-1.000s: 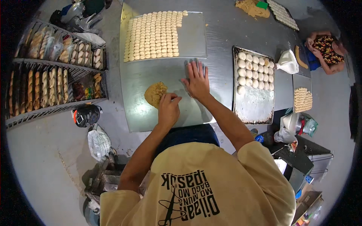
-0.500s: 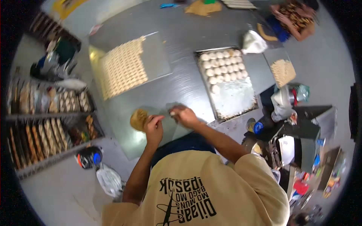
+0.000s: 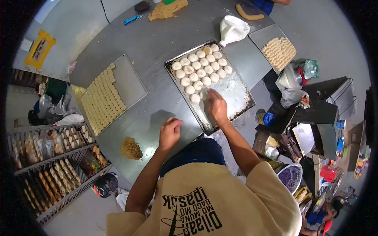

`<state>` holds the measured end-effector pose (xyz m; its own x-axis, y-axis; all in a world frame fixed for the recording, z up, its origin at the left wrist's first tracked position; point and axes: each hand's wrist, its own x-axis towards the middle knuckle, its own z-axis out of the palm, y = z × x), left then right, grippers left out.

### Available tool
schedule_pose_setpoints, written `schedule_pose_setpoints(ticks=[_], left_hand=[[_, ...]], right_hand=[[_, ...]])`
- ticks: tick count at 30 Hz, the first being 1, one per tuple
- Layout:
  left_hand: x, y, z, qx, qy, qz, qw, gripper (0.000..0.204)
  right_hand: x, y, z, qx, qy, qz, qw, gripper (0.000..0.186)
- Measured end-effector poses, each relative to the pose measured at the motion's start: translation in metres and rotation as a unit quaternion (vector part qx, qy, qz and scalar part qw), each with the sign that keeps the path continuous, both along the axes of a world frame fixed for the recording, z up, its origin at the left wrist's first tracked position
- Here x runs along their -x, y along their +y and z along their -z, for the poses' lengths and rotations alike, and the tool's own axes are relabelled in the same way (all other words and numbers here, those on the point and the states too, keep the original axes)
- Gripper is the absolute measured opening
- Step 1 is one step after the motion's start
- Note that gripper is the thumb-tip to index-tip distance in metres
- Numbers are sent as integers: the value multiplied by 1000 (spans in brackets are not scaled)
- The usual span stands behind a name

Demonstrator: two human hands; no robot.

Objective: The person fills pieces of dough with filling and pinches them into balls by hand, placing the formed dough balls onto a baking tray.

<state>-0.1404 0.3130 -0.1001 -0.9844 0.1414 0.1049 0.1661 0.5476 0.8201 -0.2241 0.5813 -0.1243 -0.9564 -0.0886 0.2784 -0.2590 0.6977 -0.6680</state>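
My right hand (image 3: 217,106) is over the blackened metal tray (image 3: 240,110), its curled fingertips on a round white dough ball (image 3: 203,95) beside rows of similar balls (image 3: 193,69). My left hand (image 3: 170,131) hovers over the steel table (image 3: 161,94) left of the tray, fingers curled in; whatever they may hold is hidden. A crumbly brown dough lump (image 3: 131,148) lies near the table's front edge, down and left of that hand. A second tray (image 3: 133,84) at left bears many small pale pieces.
A white cloth bag (image 3: 232,29), brown dough (image 3: 167,10) and another loaded tray (image 3: 258,37) are on the table's far side. Bread racks (image 3: 59,173) stand at left, cluttered dark shelving (image 3: 323,110) at right. Other people (image 3: 323,216) appear at the lower right and top edge.
My view has swung toward the right-hand tray. My right hand has moved from the bare table onto that tray's dough balls. My left hand has left the brown dough lump.
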Motion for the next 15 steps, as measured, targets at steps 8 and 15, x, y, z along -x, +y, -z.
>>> schedule_pose_setpoints(ticks=[8,15], left_hand=[[73,66,45,-252,-389,-130,876,29],[95,83,76,-319,-401,-183,839,30]], right_hand=[[26,8,12,60,-219,122,966,36],[41,12,20,91,-182,91,975,35]])
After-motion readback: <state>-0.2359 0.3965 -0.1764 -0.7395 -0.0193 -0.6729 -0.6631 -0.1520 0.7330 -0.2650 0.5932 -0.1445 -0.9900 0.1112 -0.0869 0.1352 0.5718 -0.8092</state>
